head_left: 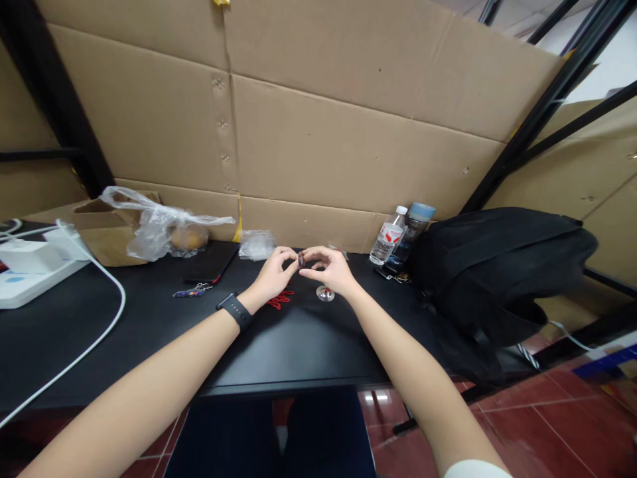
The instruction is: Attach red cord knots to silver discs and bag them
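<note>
The work looks under way and not finished: a small dark piece (pixel 301 260) is up in the hands, above the counter (pixel 298 358), and has not been set down. The fingers of the left hand (pixel 273 272) and right hand (pixel 331 267) are pinched together on it from either side. The red cord (pixel 281 299) lies loose on the counter, and no join between it and the piece shows; how much is left I cannot tell.

Counted: one piece in hand; one tangle of cord, its strands too blurred to number; one shiny dish (pixel 325 294) with something red on it, just below the right hand; one clear packet (pixel 256 244); two bottles (pixel 388 237), side by side; one backpack (pixel 497 272); one watch (pixel 234 311), on the left wrist.
</note>
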Tool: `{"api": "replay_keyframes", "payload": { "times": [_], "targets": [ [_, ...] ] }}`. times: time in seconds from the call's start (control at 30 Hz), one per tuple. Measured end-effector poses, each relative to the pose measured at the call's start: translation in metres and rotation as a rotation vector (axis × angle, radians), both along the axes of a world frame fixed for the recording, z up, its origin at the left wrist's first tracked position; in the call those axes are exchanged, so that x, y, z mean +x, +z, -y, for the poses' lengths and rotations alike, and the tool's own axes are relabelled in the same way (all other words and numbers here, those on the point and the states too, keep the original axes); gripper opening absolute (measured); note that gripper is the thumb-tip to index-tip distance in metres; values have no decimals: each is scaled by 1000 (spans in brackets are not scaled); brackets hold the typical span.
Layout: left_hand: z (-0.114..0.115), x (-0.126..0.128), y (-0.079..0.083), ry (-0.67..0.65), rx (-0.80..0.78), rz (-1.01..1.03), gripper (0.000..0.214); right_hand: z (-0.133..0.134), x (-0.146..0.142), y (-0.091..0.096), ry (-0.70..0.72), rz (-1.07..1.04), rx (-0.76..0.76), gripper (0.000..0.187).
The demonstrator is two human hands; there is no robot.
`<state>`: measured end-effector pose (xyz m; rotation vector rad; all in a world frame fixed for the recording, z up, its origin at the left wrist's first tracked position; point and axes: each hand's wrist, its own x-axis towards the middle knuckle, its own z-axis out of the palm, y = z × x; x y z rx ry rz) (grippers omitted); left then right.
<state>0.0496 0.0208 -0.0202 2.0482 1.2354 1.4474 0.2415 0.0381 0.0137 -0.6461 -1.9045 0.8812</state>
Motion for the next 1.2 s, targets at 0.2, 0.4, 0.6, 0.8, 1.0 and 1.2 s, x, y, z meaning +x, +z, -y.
{"api": "replay_keyframes", "payload": {
  "times": [0.2,0.4,0.6,0.8,1.0,1.2],
  "targets": [
    [7,1,5,81,111,-57,12,1,-4,-3,-19,-52,-33,38],
    [21,0,20,171,281,-232,10,2,-8,-7,4,-163,-204,38],
    [20,-3,22,178,284,-242,11,-3,2,-1,21,-14,-132,31],
    [20,-1,20,154,256,-264,14,-5,7,1,-23,87,25,22],
    [20,2,17,82,180,-231,28,-5,5,-1,-115,216,98,10],
    [15,0,8,-49,70,-407,26,-7,10,1,-148,253,119,10]
  ]
}}
